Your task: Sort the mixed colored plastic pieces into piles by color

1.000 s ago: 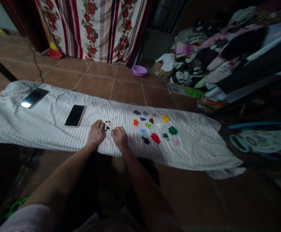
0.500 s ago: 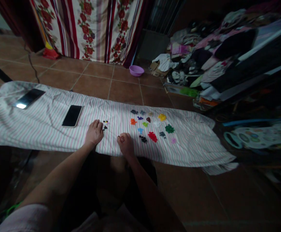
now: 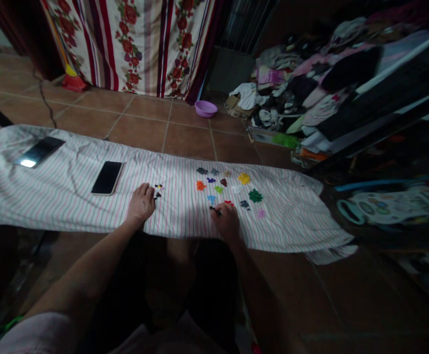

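Note:
My left hand (image 3: 141, 202) lies flat on the striped cloth (image 3: 179, 196), fingers stretched out and holding nothing. Just right of its fingertips is a small group of tiny black pieces (image 3: 157, 195), with a yellow and a pinkish bit among them. My right hand (image 3: 228, 221) is at the pile of tiny black pieces (image 3: 214, 210), its fingers curled and their tips together; what they pinch, if anything, is too small to make out. This hand partly covers the red pile (image 3: 229, 202). Close by are light blue (image 3: 211, 199) and dark grey (image 3: 244, 204) piles.
Further piles include orange (image 3: 200, 185), yellow (image 3: 244, 178), green (image 3: 256, 195) and pink (image 3: 261, 213). Two phones lie on the left, the nearer one (image 3: 107, 177) dark-screened, the other (image 3: 40, 151) reflecting light. Beyond are a purple basin (image 3: 206, 109) and heaped clothes (image 3: 303, 78).
My right hand has moved right across the cloth, from the gap between the hands to the black pile, now covering part of the red one. The left hand has stayed in place.

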Demonstrator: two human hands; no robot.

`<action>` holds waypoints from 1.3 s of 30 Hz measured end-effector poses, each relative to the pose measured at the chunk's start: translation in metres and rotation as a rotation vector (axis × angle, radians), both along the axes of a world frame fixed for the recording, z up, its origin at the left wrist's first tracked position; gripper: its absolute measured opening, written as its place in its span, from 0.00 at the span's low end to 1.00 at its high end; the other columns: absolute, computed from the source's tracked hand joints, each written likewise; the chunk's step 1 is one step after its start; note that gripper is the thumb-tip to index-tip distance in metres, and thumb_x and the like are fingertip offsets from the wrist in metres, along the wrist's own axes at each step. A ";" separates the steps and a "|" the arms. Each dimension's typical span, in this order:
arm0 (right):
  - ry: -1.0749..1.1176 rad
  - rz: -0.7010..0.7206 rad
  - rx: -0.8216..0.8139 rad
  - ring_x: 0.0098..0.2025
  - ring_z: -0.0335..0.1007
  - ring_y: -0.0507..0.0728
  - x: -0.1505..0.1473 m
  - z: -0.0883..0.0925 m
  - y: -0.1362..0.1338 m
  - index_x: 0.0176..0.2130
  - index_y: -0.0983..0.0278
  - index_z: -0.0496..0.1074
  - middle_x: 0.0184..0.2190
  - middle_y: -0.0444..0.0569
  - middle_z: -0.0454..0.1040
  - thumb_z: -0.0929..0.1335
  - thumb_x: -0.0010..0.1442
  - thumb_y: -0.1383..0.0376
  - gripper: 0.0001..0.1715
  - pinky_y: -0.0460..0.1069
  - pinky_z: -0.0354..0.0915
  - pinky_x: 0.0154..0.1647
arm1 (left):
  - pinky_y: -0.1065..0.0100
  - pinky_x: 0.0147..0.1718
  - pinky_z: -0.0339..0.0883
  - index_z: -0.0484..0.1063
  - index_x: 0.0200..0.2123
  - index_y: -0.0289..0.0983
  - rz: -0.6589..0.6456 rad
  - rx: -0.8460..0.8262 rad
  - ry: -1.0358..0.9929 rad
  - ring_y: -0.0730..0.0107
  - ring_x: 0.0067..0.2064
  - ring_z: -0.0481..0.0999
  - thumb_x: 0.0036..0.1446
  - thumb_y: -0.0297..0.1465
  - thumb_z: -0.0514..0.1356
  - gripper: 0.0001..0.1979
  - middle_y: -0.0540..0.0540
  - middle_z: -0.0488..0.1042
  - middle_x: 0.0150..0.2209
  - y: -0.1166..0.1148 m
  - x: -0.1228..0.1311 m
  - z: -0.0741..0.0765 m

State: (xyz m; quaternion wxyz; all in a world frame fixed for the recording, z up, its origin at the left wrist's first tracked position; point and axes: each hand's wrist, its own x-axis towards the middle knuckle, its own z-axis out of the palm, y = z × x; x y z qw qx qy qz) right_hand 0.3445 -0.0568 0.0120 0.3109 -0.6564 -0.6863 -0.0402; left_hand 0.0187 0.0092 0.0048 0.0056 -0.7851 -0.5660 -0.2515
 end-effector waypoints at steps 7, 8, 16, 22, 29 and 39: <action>-0.019 0.058 0.032 0.42 0.65 0.60 0.001 -0.012 -0.009 0.35 0.62 0.68 0.36 0.51 0.71 0.64 0.55 0.67 0.05 0.55 0.62 0.46 | 0.51 0.58 0.59 0.69 0.46 0.31 0.002 0.009 0.034 0.47 0.60 0.64 0.58 0.26 0.50 0.14 0.31 0.68 0.54 0.001 0.000 0.000; -0.014 0.067 0.037 0.43 0.66 0.60 0.002 -0.013 -0.009 0.37 0.62 0.68 0.37 0.52 0.72 0.64 0.55 0.67 0.07 0.56 0.62 0.47 | 0.51 0.58 0.59 0.69 0.45 0.31 0.000 0.010 0.039 0.47 0.60 0.64 0.58 0.26 0.50 0.14 0.31 0.68 0.54 0.001 0.000 0.000; 0.071 0.111 0.009 0.44 0.67 0.60 -0.002 -0.019 0.004 0.39 0.62 0.73 0.39 0.52 0.75 0.65 0.58 0.65 0.09 0.56 0.62 0.48 | 0.50 0.58 0.59 0.69 0.46 0.31 -0.003 0.014 0.029 0.47 0.60 0.64 0.58 0.26 0.50 0.14 0.31 0.69 0.54 0.001 -0.001 -0.002; 0.038 0.051 -0.003 0.42 0.66 0.60 -0.003 -0.027 0.009 0.38 0.62 0.74 0.37 0.52 0.74 0.66 0.59 0.64 0.07 0.54 0.62 0.44 | 0.51 0.58 0.60 0.69 0.46 0.30 0.006 0.035 0.053 0.47 0.59 0.65 0.58 0.26 0.51 0.14 0.31 0.69 0.54 0.001 -0.001 -0.003; 0.030 0.062 -0.034 0.39 0.66 0.59 -0.001 -0.029 0.005 0.34 0.62 0.72 0.34 0.51 0.74 0.66 0.60 0.66 0.05 0.54 0.61 0.43 | 0.51 0.58 0.60 0.69 0.46 0.32 0.007 0.024 0.044 0.47 0.60 0.65 0.57 0.26 0.51 0.14 0.32 0.68 0.54 0.001 -0.001 -0.003; 0.162 0.144 -0.005 0.43 0.69 0.60 0.007 -0.030 0.000 0.39 0.62 0.74 0.38 0.51 0.76 0.65 0.60 0.64 0.09 0.56 0.64 0.47 | 0.49 0.57 0.60 0.69 0.44 0.33 -0.011 0.010 0.012 0.47 0.59 0.64 0.56 0.26 0.51 0.13 0.31 0.69 0.54 0.001 -0.001 -0.002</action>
